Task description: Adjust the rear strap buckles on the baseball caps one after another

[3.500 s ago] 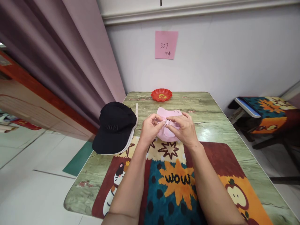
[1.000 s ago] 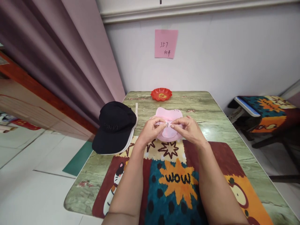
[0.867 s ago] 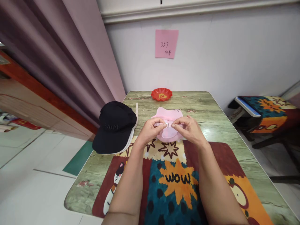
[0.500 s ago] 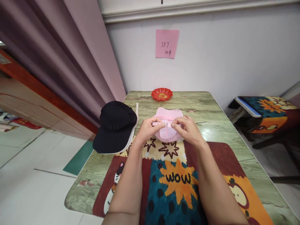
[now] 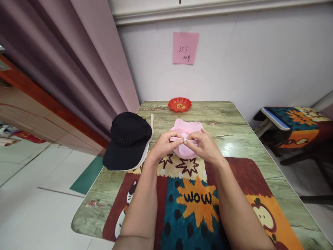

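A pink cap (image 5: 187, 125) lies on the table, at the far edge of the patterned mat, with its back strap toward me. My left hand (image 5: 168, 145) pinches the strap on the left side of its small metal buckle (image 5: 184, 139). From the right, my right hand (image 5: 204, 144) pinches the strap close against the buckle. The thumbs and fingertips of both hands nearly meet there and cover most of the buckle. To the left, a black cap (image 5: 128, 139) rests on a pale cap (image 5: 146, 156), whose strap sticks up behind it.
A red scalloped dish (image 5: 179, 104) stands at the table's back edge. The patterned mat (image 5: 192, 208) covers the near part of the wood-look table (image 5: 88, 215). A pink note (image 5: 185, 48) hangs on the wall. On the right is a stool (image 5: 299, 121); a curtain (image 5: 85, 52) hangs left.
My right hand has moved left along the strap, so its fingertips now meet my left hand's at the buckle. The buckle is more hidden. The black cap and dish stay put.
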A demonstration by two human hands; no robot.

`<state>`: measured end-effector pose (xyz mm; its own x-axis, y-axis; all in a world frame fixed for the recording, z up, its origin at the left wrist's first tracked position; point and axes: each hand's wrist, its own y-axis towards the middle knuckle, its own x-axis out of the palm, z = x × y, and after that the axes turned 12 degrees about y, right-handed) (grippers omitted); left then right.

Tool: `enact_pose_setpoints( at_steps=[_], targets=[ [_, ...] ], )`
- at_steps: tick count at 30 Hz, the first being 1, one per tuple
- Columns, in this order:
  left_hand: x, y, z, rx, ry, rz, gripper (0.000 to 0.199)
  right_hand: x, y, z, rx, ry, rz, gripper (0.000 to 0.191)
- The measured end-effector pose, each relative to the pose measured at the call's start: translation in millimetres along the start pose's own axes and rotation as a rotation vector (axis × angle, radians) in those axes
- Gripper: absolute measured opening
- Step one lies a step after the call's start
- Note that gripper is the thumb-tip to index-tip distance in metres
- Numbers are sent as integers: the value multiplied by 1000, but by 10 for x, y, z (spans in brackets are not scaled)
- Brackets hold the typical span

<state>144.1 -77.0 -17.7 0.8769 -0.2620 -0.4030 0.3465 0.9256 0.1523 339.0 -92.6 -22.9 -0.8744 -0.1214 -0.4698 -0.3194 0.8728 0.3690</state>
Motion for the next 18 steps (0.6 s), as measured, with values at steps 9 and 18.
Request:
enact_pose_setpoints(
  at_steps=[9,18],
  targets=[
    [73,18,8,55,202,122,17,-12,13,-4,-24,-5,83,32],
    [-49,44,-164,-121,25,442,39,-235,-23,315,149,210,390,33]
  ],
)
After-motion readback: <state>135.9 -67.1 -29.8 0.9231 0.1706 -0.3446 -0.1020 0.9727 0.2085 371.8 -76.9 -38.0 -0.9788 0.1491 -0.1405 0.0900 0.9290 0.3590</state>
